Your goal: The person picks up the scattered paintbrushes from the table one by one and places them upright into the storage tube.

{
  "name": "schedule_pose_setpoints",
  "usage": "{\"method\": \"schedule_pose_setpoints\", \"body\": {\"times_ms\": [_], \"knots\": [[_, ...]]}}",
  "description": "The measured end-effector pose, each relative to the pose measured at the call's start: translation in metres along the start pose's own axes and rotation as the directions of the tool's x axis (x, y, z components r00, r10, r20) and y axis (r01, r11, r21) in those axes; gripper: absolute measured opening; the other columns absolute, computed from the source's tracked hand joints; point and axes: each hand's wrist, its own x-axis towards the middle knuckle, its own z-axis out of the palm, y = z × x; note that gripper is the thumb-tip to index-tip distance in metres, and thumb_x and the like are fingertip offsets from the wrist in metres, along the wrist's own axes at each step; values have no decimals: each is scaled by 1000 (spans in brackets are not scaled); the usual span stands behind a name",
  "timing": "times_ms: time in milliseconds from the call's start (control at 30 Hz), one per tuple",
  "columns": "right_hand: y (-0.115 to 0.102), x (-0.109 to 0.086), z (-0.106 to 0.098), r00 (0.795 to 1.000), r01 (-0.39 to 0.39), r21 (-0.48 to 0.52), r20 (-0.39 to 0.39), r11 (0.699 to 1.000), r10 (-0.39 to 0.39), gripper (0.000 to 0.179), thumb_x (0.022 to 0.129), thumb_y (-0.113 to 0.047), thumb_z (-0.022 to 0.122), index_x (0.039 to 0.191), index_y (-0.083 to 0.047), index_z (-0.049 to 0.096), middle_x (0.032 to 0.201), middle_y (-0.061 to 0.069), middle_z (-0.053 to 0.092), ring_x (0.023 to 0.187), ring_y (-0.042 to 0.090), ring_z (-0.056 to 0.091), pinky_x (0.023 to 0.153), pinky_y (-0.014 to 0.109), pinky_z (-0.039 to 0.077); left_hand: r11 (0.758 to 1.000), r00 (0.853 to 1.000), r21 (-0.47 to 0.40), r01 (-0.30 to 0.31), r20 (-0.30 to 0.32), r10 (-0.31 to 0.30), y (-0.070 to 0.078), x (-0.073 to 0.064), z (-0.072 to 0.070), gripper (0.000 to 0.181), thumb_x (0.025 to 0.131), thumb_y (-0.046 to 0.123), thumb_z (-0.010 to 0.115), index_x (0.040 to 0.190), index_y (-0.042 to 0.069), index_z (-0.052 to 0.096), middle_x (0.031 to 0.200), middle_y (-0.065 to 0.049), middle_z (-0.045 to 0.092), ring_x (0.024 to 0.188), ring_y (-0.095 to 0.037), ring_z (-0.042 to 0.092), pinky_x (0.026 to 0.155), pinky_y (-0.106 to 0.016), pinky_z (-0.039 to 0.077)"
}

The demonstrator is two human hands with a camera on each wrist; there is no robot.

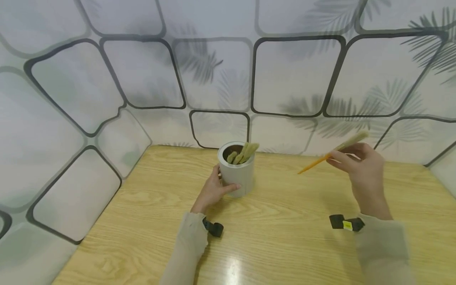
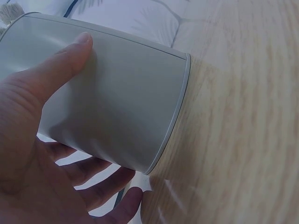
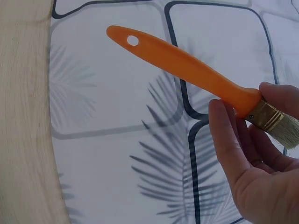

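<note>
A light grey cylindrical can (image 1: pixel 239 180) stands upright on the wooden table. Around its near left side my left hand (image 1: pixel 211 192) holds it, and in the left wrist view the thumb (image 2: pixel 70 58) lies across the can's wall (image 2: pixel 126 88) with the other fingers on the far side. Several pale bristle tufts (image 1: pixel 246 152) poke out above the rim; whatever lies below them is hidden inside. Off to the right, my right hand (image 1: pixel 365 170) pinches a paintbrush (image 3: pixel 187 67) near its metal ferrule, above the table. Its orange handle points down and left, bristles (image 3: pixel 286 133) up.
The light wood table (image 1: pixel 278 237) meets a wall (image 1: pixel 295 75) patterned with rounded outlines and leaf shapes just behind the can. Another patterned wall (image 1: pixel 57 166) borders the table on the left. Small black devices are strapped to both wrists.
</note>
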Motion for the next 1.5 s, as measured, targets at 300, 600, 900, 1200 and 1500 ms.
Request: {"method": "schedule_pose_setpoints", "body": {"times_ms": [300, 600, 900, 1200, 1500], "knots": [[5, -4, 23, 1000, 13, 77, 24, 997, -14, 21, 85, 24, 66, 94, 6, 68, 87, 13, 67, 79, 22, 72, 78, 39, 60, 1000, 1000, -3, -7, 4, 7, 1, -1, 0, 95, 88, 17, 82, 160, 6, 21, 156, -23, 37, 140, -47, 38, 109, -63, 37], [11, -9, 43, 999, 23, 109, 33, 994, -27, 20, 87, 19, 67, 102, 5, 68, 94, 13, 67, 86, 23, 69, 83, 40, 59, 999, 1000, -36, 17, 3, -17, -1, -1, 1, 96, 88, 17, 83, 160, 8, 21, 155, -21, 39, 141, -44, 38, 110, -61, 36], [16, -13, 62, 1000, 13, 98, 18, 995, -15, 17, 88, 17, 67, 95, 2, 67, 92, 11, 66, 85, 22, 68, 85, 39, 59, 1000, 1000, -17, 13, 1, -13, -2, -1, -1, 95, 88, 18, 82, 161, 8, 21, 155, -21, 39, 140, -44, 38, 110, -60, 37], [28, -16, 84, 999, 15, 17, 32, 1000, -16, 18, 85, 14, 74, 91, -2, 67, 91, 9, 68, 86, 23, 70, 86, 40, 59, 1000, 1000, -20, 10, 0, -10, -1, -3, -3, 94, 89, 17, 82, 160, 6, 21, 155, -22, 38, 140, -44, 38, 110, -61, 36], [47, -14, 100, 997, 57, -140, 63, 989, -48, 24, 86, 15, 71, 101, -2, 65, 94, 5, 67, 86, 20, 70, 85, 36, 60, 1000, 1000, -16, 3, 3, -3, 0, -1, 0, 95, 88, 18, 82, 160, 7, 21, 156, -21, 39, 141, -44, 38, 111, -60, 37]]}}
